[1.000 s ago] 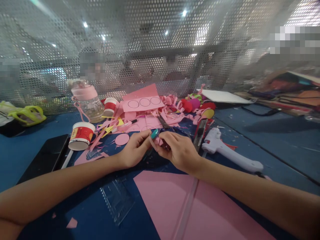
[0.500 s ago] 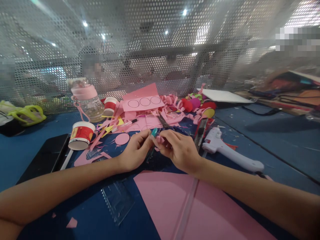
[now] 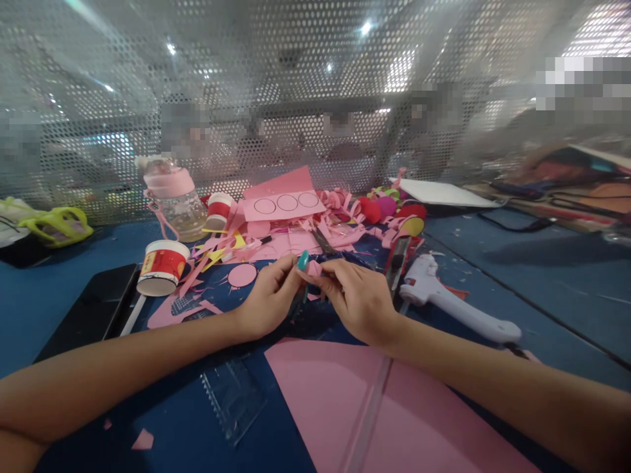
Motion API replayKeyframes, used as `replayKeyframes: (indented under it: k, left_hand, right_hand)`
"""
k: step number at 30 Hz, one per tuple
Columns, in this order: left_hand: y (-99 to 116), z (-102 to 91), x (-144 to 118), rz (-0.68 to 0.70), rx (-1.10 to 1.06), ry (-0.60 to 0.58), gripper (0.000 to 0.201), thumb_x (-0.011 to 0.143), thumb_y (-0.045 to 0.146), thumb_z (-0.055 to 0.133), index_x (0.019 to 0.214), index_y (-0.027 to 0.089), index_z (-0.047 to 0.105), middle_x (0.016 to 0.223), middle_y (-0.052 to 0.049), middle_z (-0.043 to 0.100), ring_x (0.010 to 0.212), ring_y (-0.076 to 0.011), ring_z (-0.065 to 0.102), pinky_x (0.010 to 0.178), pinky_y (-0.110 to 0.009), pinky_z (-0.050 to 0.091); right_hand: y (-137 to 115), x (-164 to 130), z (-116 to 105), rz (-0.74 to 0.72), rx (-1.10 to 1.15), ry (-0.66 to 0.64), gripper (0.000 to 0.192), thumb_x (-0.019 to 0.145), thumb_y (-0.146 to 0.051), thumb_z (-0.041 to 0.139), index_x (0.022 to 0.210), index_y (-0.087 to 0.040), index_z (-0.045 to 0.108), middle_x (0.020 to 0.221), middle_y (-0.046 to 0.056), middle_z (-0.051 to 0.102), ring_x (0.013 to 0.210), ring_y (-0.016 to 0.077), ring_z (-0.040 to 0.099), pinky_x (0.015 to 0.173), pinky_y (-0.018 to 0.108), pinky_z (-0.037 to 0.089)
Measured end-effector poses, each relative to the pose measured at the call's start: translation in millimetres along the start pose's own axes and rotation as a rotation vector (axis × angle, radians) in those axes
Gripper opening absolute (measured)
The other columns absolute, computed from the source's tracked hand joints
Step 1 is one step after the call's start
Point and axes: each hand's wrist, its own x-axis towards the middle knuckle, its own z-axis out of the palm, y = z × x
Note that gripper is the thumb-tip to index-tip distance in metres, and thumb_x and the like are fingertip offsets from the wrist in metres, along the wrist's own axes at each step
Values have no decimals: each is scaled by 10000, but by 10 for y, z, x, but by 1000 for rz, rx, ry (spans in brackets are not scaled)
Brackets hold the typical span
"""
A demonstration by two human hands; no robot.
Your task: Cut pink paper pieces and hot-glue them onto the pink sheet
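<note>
My left hand [image 3: 271, 295] is closed, its thumb and forefinger pinching a teal rod with a rounded top [image 3: 303, 260]. Its lower part is mostly hidden, so I cannot tell its exact kind. Against the rod is a small curled piece of pink paper [image 3: 314, 268], gripped by the thumb and fingertips of my right hand [image 3: 367, 299]. Both hands meet above the blue table, just behind a large sheet of pink paper [image 3: 340, 394]. A cut pink paper circle [image 3: 242, 276] lies left of my left hand.
A white glue gun [image 3: 458, 305] and a utility knife [image 3: 397, 266] lie at right. Pink scraps and scissors [image 3: 323, 240] are behind the hands. At left are a paper cup [image 3: 162, 268], a phone [image 3: 91, 309], a bottle [image 3: 172, 197] and a clear ruler [image 3: 234, 401].
My right fingers have shifted slightly and straightened, so the pink paper shows more between the hands. The teal rod's top has tilted a little more upright.
</note>
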Motion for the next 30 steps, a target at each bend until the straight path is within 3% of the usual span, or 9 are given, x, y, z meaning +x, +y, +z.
replayKeyframes:
  k: [7,13,17,22,30]
  left_hand:
    - [-7,-9,4,14,50,3,305,883,382,388,663,171,389,522,65,333,451,-56,283,417,-180,252]
    - [-23,-36,2,12,91,-65,310,883,406,376,691,166,422,542,56,361,466,-63,298,438,-195,258]
    - [-22,-33,0,12,65,-78,315,885,407,372,685,168,423,544,56,345,469,-65,284,436,-198,247]
    - [2,-28,-5,-29,51,-89,338,866,450,381,680,170,416,565,48,354,494,-73,306,464,-208,280]
    - [2,-32,-7,-59,-21,-126,352,858,466,387,662,174,385,542,53,354,474,-66,290,447,-203,262]
  right_hand:
    - [8,17,29,-29,-17,13,306,910,-337,379,752,-141,554,568,21,634,537,135,616,506,228,394]
    - [7,25,26,-68,-9,-21,345,923,-360,317,960,-85,523,786,102,678,673,164,646,552,237,439]
    - [1,32,17,-110,-17,-53,300,924,-322,316,884,-108,522,712,79,653,605,149,617,519,230,427]
    - [15,37,21,-121,-3,7,171,878,-260,414,765,-162,497,631,26,623,551,116,583,503,204,405]
    - [20,26,11,-97,21,46,154,864,-250,437,750,-172,508,613,0,609,525,96,561,496,190,388]
